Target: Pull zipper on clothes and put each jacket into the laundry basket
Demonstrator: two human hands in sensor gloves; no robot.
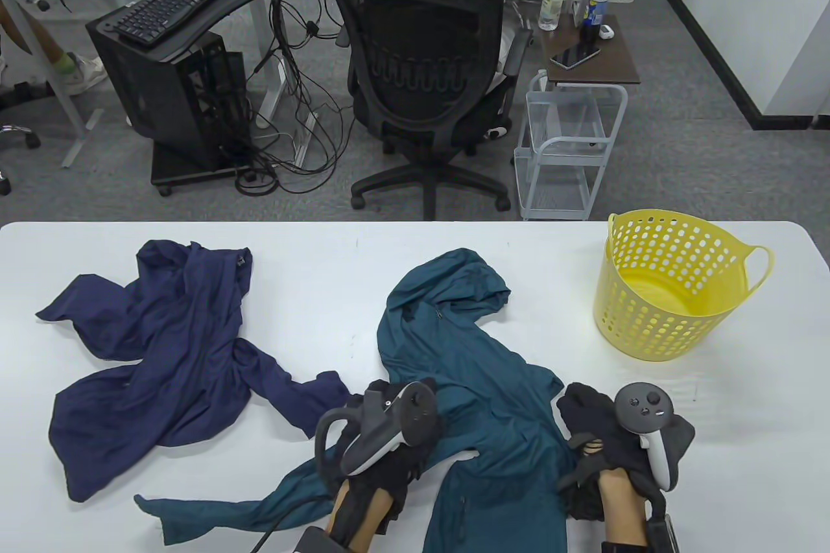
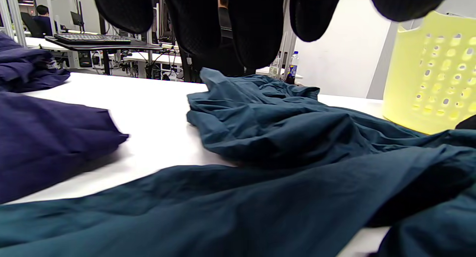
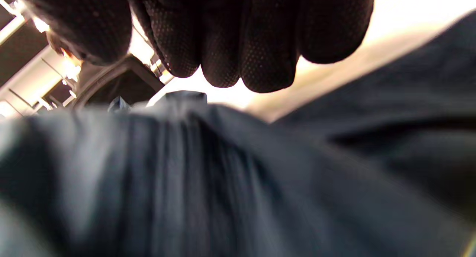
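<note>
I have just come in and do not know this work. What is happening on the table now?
A person in sensor gloves is working on the teal jacket, which lies spread on the white table. The left hand and the right hand are both at its lower part; whether they grip the cloth is unclear. The navy jacket lies untouched on the left. The yellow laundry basket holds no clothes yet.

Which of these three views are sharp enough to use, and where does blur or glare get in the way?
Table view: sharp and evenly lit, soft shadows under both jackets. Left wrist view: teal jacket and basket fairly clear, navy jacket edge smeared. Right wrist view: fabric too close and out of focus, background blown out bright, only the fingers show texture.
</note>
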